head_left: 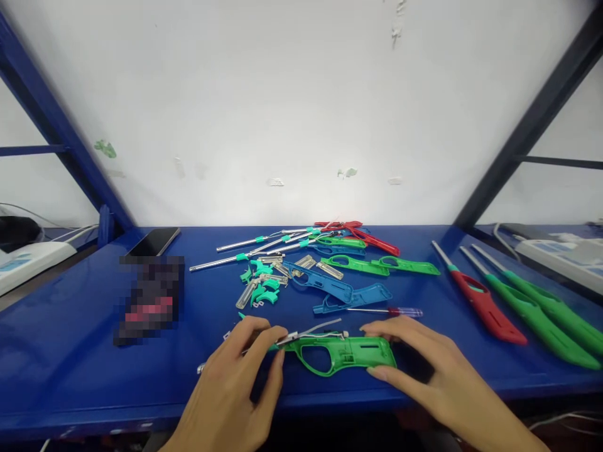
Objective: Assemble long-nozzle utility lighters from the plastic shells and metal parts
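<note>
Near the table's front edge lies a green lighter shell half [365, 353], its hollow inside facing up. My left hand [242, 376] pinches the lighter nozzle at the shell's narrow end; most of its metal tube is hidden behind my fingers, and the tip [201, 368] shows at the left. A thin pale gas hose [323, 326] sticks up from there to the right. With thumb below and fingers above, my right hand [419, 355] holds the shell's wide end. Just behind are a screwdriver [405, 312] and blue shell halves [325, 284].
Teal triggers [267, 295] and clear fuel tanks [247, 293] lie in a pile, with more metal nozzles [221, 262] behind. Green shell halves [409, 266] and red shells [377, 240] sit farther back. Whole lighters [490, 311] lie right; a phone [155, 243] lies left.
</note>
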A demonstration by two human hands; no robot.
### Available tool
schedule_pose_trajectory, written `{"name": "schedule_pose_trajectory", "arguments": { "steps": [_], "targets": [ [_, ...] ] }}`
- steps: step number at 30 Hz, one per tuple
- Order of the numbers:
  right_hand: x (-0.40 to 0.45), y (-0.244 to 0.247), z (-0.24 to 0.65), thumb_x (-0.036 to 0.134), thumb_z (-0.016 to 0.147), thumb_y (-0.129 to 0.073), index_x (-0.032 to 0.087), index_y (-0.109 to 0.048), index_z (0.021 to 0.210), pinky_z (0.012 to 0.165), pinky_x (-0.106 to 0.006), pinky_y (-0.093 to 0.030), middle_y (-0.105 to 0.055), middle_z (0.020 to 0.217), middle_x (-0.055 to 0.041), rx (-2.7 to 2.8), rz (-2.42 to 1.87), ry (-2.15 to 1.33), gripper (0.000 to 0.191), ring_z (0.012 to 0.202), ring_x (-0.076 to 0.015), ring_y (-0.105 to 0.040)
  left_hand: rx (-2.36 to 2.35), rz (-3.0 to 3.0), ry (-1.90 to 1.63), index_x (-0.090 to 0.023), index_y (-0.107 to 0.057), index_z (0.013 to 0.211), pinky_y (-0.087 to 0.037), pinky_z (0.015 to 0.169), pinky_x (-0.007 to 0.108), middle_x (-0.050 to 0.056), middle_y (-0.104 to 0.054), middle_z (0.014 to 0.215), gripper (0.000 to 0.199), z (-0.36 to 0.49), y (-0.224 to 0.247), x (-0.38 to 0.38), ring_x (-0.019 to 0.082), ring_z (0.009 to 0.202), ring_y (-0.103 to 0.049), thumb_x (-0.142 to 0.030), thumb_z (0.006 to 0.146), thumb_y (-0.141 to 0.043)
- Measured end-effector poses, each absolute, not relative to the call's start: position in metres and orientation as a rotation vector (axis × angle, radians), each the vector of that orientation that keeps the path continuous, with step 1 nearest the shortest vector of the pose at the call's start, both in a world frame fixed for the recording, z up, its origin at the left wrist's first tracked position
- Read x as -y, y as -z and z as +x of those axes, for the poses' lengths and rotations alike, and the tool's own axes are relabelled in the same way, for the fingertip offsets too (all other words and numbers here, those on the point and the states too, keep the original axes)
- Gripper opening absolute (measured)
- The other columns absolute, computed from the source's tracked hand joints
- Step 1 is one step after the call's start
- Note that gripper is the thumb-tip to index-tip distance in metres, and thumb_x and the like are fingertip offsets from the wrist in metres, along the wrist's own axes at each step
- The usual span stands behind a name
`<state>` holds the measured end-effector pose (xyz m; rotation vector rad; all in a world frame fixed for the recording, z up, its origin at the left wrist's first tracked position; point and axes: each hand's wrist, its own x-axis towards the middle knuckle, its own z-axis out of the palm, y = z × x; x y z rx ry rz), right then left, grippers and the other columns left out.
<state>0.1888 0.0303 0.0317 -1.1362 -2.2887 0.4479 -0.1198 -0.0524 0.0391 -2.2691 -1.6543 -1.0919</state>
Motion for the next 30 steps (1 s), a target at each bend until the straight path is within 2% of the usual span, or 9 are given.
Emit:
{"name": "schedule_pose_trajectory", "arguments": {
  "steps": [8, 24, 30],
  "targets": [
    [-0.0314, -0.0335, 0.1874, 0.053, 0.096, -0.075, 0.036, -0.074, 0.127, 0.102, -0.04, -0.062, -0.078, 0.125, -0.0025, 2.284, -1.091, -0.479, 0.035, 0.114, -0.0272, -0.076, 1.637, -2.258, 1.016, -0.026, -0.063, 0.127, -0.062, 0.086, 0.032, 0.006, -0.068, 0.113, 0.026, -0.1215, -0.0375, 0.0527, 0.018, 0.098, -0.072, -0.02, 0.105, -0.051],
    [-0.0285, -0.0369, 0.1861, 0.049, 0.101, -0.071, 0.038, -0.069, 0.128, 0.106, -0.038, -0.056, -0.076, 0.126, 0.0015, 2.291, -1.094, -0.588, 0.029, 0.117, -0.0231, -0.072, 1.657, -2.301, 0.918, -0.023, -0.066, 0.121, -0.061, 0.085, 0.039, 0.006, -0.066, 0.113, 0.024, -0.1221, -0.038, 0.0477, 0.021, 0.098, -0.067, -0.017, 0.105, -0.049],
    [-0.0296, -0.036, 0.186, 0.048, 0.102, -0.071, 0.041, -0.067, 0.128, 0.105, -0.035, -0.055, -0.076, 0.126, 0.005, 2.285, -1.066, -0.591, 0.028, 0.116, -0.0207, -0.072, 1.666, -2.333, 0.893, -0.024, -0.065, 0.13, -0.06, 0.086, 0.042, 0.006, -0.065, 0.114, 0.03, -0.1259, -0.0305, 0.047, 0.022, 0.101, -0.064, -0.017, 0.106, -0.048]
  ]
}}
